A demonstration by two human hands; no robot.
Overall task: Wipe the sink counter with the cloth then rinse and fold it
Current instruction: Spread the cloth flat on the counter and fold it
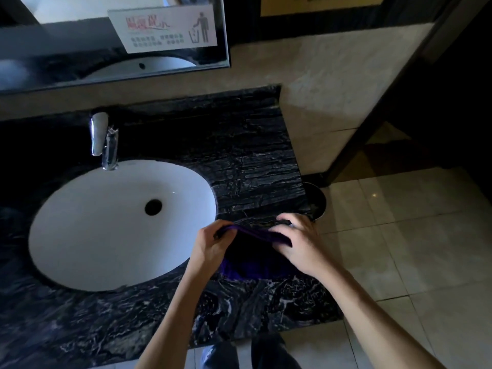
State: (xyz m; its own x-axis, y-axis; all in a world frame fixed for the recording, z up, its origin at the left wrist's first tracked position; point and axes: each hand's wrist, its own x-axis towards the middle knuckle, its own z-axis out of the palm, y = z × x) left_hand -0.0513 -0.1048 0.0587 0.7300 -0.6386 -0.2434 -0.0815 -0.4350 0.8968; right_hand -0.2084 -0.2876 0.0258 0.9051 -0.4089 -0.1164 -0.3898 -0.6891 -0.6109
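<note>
The dark purple terry cloth (255,258) lies on the black, white-veined marble bench (247,166), just right of the oval white ceramic sink basin (106,227) and close to the bench's right-hand end. Both hands are clamped on it: the left hand (210,245) pinches the far left part of its upper edge, and the right hand (298,242) closes over the far right part, with that edge lifted into a ridge between them while the lower part rests flat on the stone. This looks like the folding step, though whether wiping and rinsing are truly finished cannot be judged from the dim light. Several things could go wrong. The cloth sits near the bench's right end, and beyond it the beige tiled floor (399,235) and a round metal bin (316,201) lie below; a fold drawn too far to the right could drag a corner over the side and let the cloth slide off. If the fabric is wet, it may cling to the stone or to itself, so the layers could bunch and the fold come out crooked. Uneven pulling by the two hands would skew the edges. The dark cloth against dark marble also makes the corners hard to see, so misalignment could go unnoticed. The chrome tap (103,139) stands well apart and poses no obstacle.
</note>
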